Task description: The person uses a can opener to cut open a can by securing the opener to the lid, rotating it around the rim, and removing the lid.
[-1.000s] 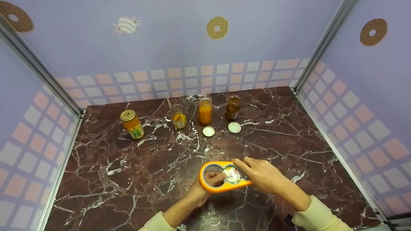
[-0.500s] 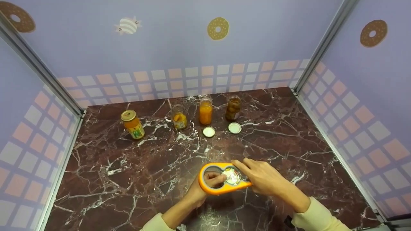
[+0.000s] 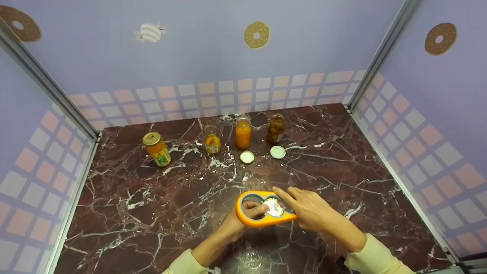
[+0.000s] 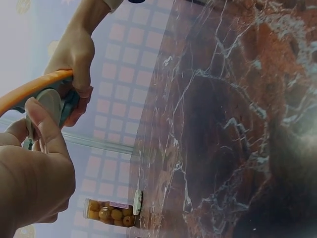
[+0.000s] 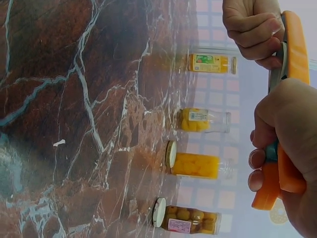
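An orange jar opener (image 3: 268, 222) with a grey lining and two round openings is held above the table's near half. A pale metal jar lid (image 3: 274, 207) sits in its right-hand opening. My left hand (image 3: 233, 223) pinches the lid, its thumb reaching over the larger opening; in the left wrist view the thumb lies against the lid (image 4: 49, 101). My right hand (image 3: 314, 210) grips the opener's handles, seen orange in the right wrist view, with fingers curled round the handles (image 5: 290, 173). The left fingers under the opener are partly hidden in the head view.
Along the back stand a gold-lidded jar (image 3: 156, 149), a lidless jar of yellow fruit (image 3: 212, 144), a lidless orange-filled jar (image 3: 243, 136) and a lidless jar of brown round fruit (image 3: 275, 131). Two loose lids, one left (image 3: 247, 156) and one right (image 3: 277, 152), lie before them.
Hardly anything differs. The opener and the lid tilt slightly, and both hands keep their hold; the jars stay where they were.
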`<state>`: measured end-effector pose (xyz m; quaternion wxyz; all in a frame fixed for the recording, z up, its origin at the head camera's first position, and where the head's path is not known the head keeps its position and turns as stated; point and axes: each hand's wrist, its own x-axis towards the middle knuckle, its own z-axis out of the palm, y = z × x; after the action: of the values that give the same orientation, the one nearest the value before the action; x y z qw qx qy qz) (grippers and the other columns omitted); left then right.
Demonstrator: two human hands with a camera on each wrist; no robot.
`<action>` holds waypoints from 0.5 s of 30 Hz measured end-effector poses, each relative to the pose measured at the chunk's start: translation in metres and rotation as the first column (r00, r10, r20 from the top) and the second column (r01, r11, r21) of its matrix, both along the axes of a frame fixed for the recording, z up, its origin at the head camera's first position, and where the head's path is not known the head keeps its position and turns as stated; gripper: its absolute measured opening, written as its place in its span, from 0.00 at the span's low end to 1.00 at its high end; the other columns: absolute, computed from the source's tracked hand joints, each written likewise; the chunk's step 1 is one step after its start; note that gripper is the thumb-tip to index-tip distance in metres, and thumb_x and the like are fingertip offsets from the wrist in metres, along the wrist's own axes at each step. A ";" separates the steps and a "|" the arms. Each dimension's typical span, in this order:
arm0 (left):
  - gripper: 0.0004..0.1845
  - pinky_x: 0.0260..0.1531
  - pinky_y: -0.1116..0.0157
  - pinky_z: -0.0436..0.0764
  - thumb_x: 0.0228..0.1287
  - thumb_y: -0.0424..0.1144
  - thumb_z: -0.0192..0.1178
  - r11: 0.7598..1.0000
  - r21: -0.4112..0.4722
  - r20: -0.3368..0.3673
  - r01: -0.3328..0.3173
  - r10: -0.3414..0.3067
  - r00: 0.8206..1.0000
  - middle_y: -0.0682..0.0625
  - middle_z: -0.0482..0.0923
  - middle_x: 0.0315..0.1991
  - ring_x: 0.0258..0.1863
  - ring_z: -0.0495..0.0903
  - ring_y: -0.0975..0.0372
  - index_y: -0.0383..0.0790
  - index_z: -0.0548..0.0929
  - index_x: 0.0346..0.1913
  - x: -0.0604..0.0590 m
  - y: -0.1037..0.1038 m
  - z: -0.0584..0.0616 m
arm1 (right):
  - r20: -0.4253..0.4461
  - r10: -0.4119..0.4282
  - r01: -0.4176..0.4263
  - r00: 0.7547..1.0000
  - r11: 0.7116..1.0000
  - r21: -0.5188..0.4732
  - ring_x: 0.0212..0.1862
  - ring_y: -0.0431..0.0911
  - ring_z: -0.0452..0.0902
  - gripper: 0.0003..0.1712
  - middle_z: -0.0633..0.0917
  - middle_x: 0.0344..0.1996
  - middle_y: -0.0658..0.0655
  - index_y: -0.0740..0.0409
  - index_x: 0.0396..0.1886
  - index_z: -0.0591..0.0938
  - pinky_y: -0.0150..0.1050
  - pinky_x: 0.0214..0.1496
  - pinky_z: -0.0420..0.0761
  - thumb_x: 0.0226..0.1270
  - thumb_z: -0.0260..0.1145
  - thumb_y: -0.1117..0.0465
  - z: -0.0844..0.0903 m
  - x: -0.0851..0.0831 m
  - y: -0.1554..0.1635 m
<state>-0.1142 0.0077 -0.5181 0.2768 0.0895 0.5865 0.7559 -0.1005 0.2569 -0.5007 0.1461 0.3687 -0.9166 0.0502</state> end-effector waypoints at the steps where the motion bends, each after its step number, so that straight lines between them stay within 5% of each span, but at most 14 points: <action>1: 0.11 0.23 0.71 0.80 0.66 0.38 0.69 1.000 -0.014 -0.004 0.002 -0.002 1.000 0.50 0.84 0.26 0.21 0.79 0.65 0.30 0.86 0.35 -0.001 0.000 0.000 | 0.001 -0.004 0.004 1.000 1.000 0.003 0.27 0.41 0.64 0.58 0.71 0.34 0.49 0.55 0.76 0.70 0.36 0.23 0.73 0.39 0.84 0.61 0.000 0.000 0.000; 4: 0.13 0.23 0.70 0.82 0.66 0.40 0.70 0.997 -0.072 -0.042 -0.004 0.001 0.999 0.49 0.84 0.27 0.21 0.81 0.64 0.29 0.87 0.37 -0.002 -0.004 -0.003 | 0.001 -0.018 0.018 1.000 1.000 0.003 0.27 0.42 0.65 0.60 0.72 0.35 0.51 0.55 0.77 0.69 0.37 0.23 0.74 0.36 0.82 0.67 0.001 0.000 0.003; 8: 0.14 0.24 0.63 0.87 0.68 0.38 0.69 0.984 -0.177 -0.184 -0.013 -0.020 0.983 0.42 0.86 0.28 0.20 0.83 0.64 0.25 0.87 0.39 -0.008 -0.015 -0.009 | 0.002 -0.048 0.048 0.999 0.999 -0.005 0.28 0.43 0.65 0.62 0.72 0.37 0.52 0.54 0.76 0.69 0.38 0.25 0.75 0.32 0.79 0.72 0.002 0.001 0.008; 12: 0.10 0.30 0.48 0.88 0.69 0.31 0.66 0.964 -0.261 -0.313 -0.054 -0.032 0.949 0.36 0.87 0.31 0.20 0.84 0.62 0.22 0.87 0.40 -0.020 -0.029 -0.012 | 0.017 -0.070 0.070 0.997 0.997 -0.015 0.28 0.43 0.64 0.61 0.72 0.37 0.51 0.54 0.76 0.70 0.39 0.26 0.75 0.33 0.81 0.71 0.000 0.002 0.013; 15: 0.07 0.30 0.49 0.88 0.67 0.29 0.67 0.924 -0.357 -0.409 -0.135 -0.024 0.912 0.38 0.88 0.32 0.24 0.87 0.54 0.25 0.89 0.41 -0.031 -0.041 -0.010 | 0.023 -0.080 0.080 0.997 0.997 -0.019 0.28 0.42 0.64 0.60 0.72 0.36 0.50 0.53 0.75 0.71 0.39 0.26 0.75 0.33 0.82 0.71 -0.003 0.003 0.015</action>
<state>-0.1456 -0.0334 -0.5279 0.1392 0.1724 0.7677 0.6013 -0.0979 0.2719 -0.5032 0.1414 0.3297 -0.9316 0.0574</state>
